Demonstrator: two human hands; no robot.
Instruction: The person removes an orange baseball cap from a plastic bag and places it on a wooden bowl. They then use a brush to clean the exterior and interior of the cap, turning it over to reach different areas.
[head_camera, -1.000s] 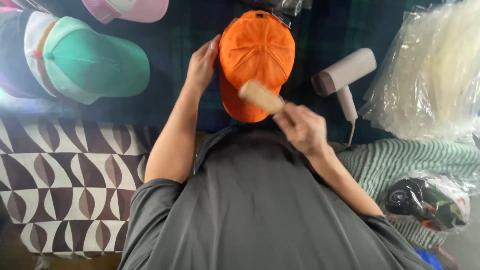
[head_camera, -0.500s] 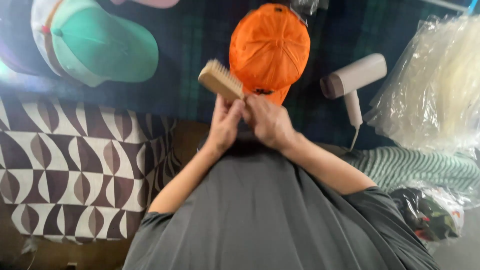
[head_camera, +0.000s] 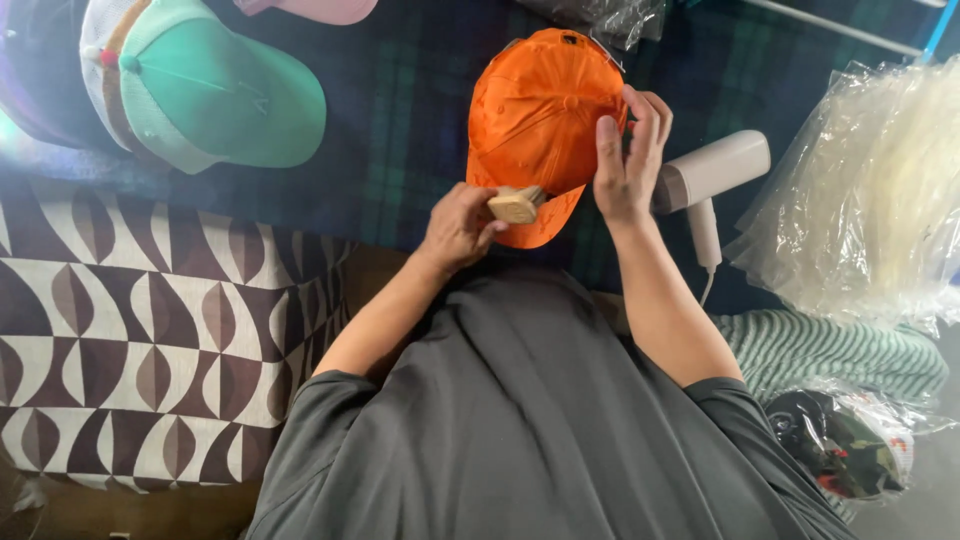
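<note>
An orange cap (head_camera: 540, 110) lies on a dark plaid cloth (head_camera: 400, 130), its brim pointing toward me. My left hand (head_camera: 460, 228) grips a small wooden brush (head_camera: 515, 205) and holds it at the cap's brim. My right hand (head_camera: 628, 165) rests against the right side of the cap's crown, with the thumb on the fabric and the fingers curled round the edge.
A white handheld dryer-like device (head_camera: 715, 170) lies just right of my right hand. A mint-green cap (head_camera: 230, 95) and a pink cap (head_camera: 320, 8) sit at the upper left. Clear plastic bags (head_camera: 860, 200), a striped cloth (head_camera: 830, 345) and a bagged camouflage cap (head_camera: 840, 450) are at right. A patterned brown-and-white cloth (head_camera: 120, 330) covers the left.
The brush passed from my right hand to my left hand. My right hand moved up to the cap's right side, and my left hand left the cap's left edge.
</note>
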